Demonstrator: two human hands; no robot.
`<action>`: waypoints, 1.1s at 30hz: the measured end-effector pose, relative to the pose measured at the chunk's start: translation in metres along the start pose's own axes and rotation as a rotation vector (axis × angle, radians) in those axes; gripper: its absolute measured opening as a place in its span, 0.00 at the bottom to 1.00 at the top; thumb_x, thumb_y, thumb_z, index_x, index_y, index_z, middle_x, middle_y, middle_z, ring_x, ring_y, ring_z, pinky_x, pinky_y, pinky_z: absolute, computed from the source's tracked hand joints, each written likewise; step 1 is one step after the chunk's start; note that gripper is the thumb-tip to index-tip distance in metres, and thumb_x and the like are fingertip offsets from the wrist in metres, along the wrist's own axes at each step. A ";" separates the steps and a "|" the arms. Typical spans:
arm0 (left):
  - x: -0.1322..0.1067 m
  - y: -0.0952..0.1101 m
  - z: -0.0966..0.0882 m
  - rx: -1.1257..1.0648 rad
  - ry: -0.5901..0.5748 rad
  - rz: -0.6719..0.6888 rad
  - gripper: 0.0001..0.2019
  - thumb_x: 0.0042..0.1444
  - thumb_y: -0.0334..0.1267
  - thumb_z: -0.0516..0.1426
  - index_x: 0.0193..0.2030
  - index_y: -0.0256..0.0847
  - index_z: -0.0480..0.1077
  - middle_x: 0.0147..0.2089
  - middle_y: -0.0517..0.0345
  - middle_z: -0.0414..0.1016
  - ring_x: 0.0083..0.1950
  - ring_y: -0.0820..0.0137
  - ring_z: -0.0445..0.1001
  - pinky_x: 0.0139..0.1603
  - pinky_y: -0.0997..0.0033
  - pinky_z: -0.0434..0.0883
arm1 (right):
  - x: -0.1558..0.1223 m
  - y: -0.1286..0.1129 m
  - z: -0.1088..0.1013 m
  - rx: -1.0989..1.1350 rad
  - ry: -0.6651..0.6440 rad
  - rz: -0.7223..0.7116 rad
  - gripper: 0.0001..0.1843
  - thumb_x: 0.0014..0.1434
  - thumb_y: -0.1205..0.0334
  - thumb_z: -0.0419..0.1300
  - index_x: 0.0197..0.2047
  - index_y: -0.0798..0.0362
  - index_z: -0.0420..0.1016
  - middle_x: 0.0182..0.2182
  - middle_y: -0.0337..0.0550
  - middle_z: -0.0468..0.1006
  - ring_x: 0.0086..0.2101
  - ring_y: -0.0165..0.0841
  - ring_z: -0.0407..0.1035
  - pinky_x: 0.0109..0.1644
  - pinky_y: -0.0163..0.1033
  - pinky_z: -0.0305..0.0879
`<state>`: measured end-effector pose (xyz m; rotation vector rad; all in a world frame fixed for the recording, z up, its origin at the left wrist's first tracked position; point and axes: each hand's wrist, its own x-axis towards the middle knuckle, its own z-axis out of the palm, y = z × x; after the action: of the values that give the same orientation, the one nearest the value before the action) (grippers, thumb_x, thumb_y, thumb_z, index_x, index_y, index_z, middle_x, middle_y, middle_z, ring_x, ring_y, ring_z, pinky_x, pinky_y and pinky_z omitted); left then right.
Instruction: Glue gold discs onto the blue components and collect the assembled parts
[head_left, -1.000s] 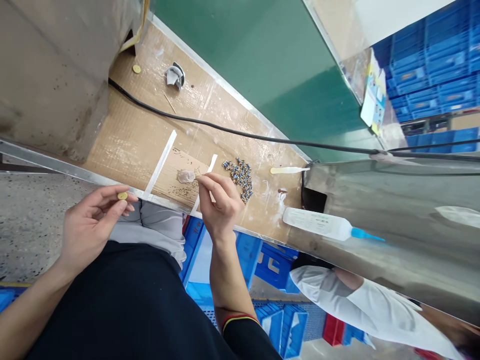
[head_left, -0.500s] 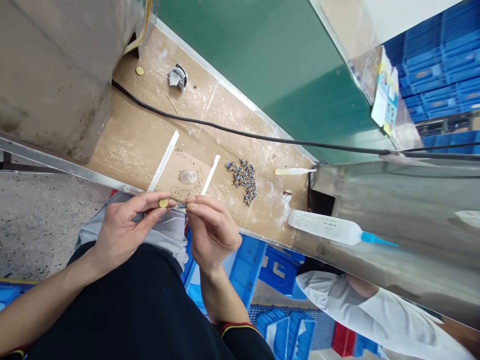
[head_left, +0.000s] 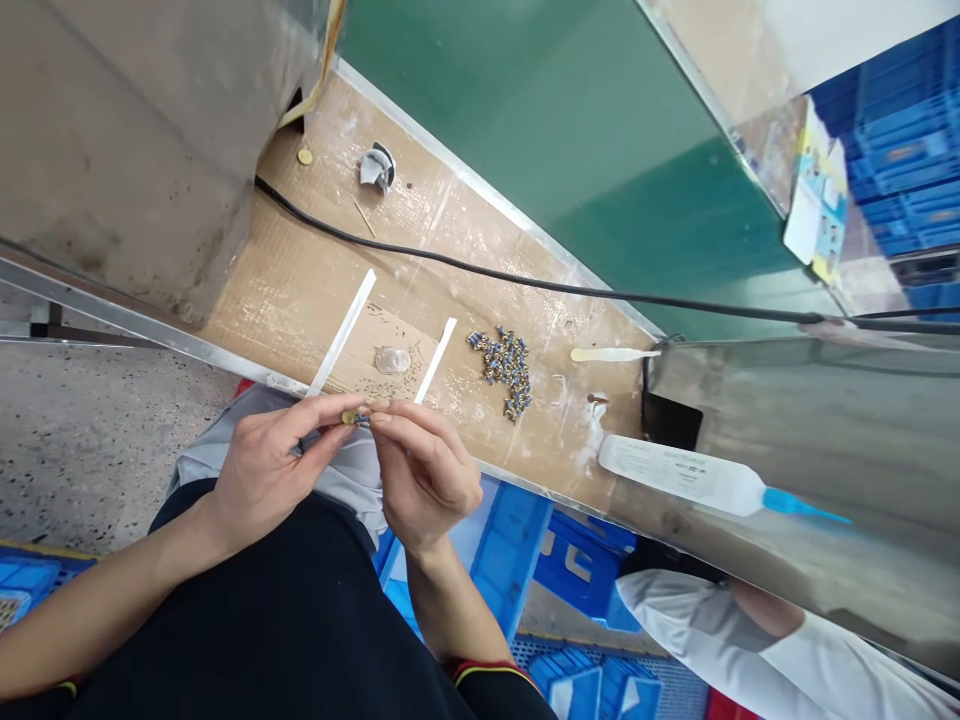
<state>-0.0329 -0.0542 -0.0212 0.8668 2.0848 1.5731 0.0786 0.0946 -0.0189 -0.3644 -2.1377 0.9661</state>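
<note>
Head view — left hand [head_left: 262,470] pinching a small brass disc [head_left: 349,417] between thumb and fingertips, right hand [head_left: 424,480] pinching a tiny blue-and-metal component [head_left: 364,421] just at the disc's edge, both hands over the lap at the rim of the cardboard-covered tabletop [head_left: 292,310]. Loose heap of similar components [head_left: 504,372] on the cardboard, just past a white strip [head_left: 436,360], with a clear plastic dish [head_left: 393,360] on the strip's other side.

A small brass disc [head_left: 349,417] sits touching a tiny blue-and-brass fitting [head_left: 364,421].
</note>
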 end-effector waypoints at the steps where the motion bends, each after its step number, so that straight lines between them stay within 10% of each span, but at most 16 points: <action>1: 0.000 0.000 0.000 0.003 0.000 0.005 0.13 0.78 0.37 0.67 0.65 0.52 0.86 0.56 0.60 0.94 0.51 0.63 0.95 0.54 0.68 0.92 | 0.000 0.000 0.000 0.002 -0.002 -0.004 0.23 0.73 0.77 0.71 0.60 0.39 0.90 0.49 0.40 0.93 0.46 0.38 0.91 0.51 0.45 0.93; 33: -0.007 0.013 0.006 0.250 0.067 0.335 0.11 0.81 0.27 0.60 0.65 0.34 0.79 0.54 0.49 0.94 0.50 0.65 0.95 0.56 0.72 0.90 | -0.021 0.010 -0.006 -0.205 -0.004 -0.329 0.29 0.73 0.76 0.73 0.72 0.45 0.85 0.55 0.47 0.93 0.48 0.42 0.92 0.50 0.45 0.95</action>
<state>-0.0211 -0.0521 -0.0110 1.3260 2.3128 1.5341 0.0967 0.0938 -0.0341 -0.1023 -2.2168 0.5646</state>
